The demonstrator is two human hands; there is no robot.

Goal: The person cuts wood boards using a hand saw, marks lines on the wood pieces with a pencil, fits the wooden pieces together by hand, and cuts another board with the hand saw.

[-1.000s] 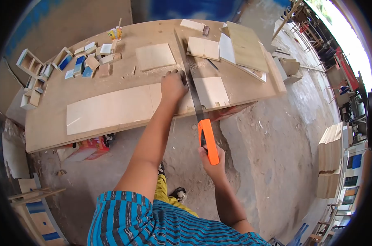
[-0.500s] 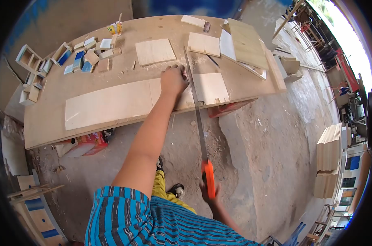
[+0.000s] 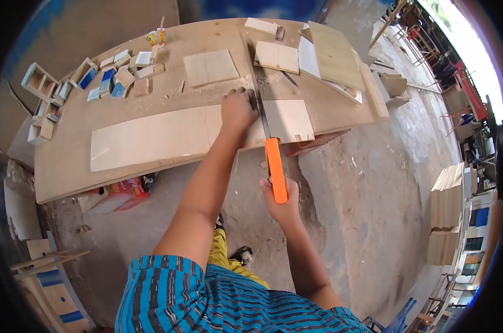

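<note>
My right hand (image 3: 282, 200) is wrapped round the orange handle of a handsaw (image 3: 276, 166), just off the front edge of the table. The saw's long thin blade reaches forward across a pale wooden board (image 3: 151, 136) lying along that edge. My left hand (image 3: 239, 108) presses down on the board right beside the blade, on its left. Its fingers are curled, and whatever lies beneath them is hidden. A dark line crosses the board to the left of my left hand. Small notches mark the front edge of its right-hand part (image 3: 287, 119).
Wood offcuts (image 3: 124, 76) and small box frames (image 3: 38, 80) lie at the table's left. Behind the board are a square panel (image 3: 210, 67), a smaller panel (image 3: 276, 55), a dark pencil-like stick (image 3: 289, 79) and leaning sheets (image 3: 334, 55). Stacked boards (image 3: 446, 200) stand at far right.
My right hand has pushed the saw forward, bringing its handle from well below the table up close to the front edge. My left hand stays on the board.
</note>
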